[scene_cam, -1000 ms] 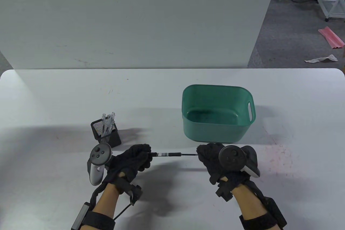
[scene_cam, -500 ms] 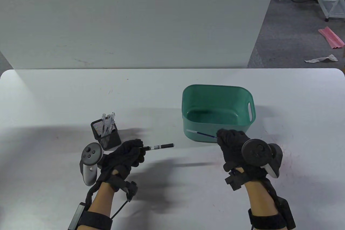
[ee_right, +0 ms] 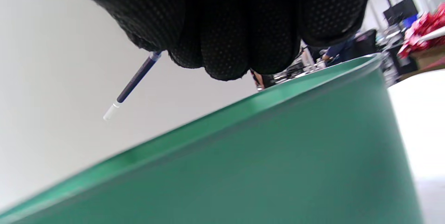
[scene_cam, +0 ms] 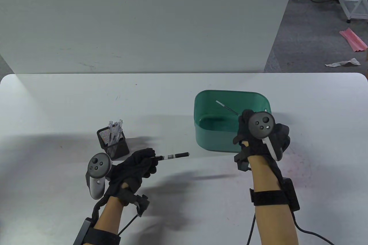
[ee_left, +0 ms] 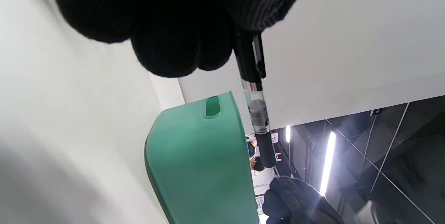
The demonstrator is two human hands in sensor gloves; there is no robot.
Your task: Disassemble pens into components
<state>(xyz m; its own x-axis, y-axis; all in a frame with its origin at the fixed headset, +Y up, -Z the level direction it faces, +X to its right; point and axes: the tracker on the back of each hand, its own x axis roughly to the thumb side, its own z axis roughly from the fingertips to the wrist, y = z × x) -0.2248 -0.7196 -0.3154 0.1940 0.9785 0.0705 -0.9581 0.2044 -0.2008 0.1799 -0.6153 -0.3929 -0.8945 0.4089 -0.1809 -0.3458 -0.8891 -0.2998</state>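
The right hand [scene_cam: 260,135] pinches a thin dark ink refill [scene_cam: 227,107] over the green plastic tub [scene_cam: 201,130] at two o'clock. The left hand [scene_cam: 135,167] grips the clear black-tipped pen barrel [scene_cam: 174,156]. Next, I judge, release the refill.

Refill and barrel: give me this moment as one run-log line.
left hand: holds pen barrel | right hand: pinches refill over green bin | refill not released | pen holder: pens left

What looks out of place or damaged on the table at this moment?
Nothing stands out. The left hand holds the pen barrel, the right hand holds the refill over the green bin, and the mesh holder stands upright.
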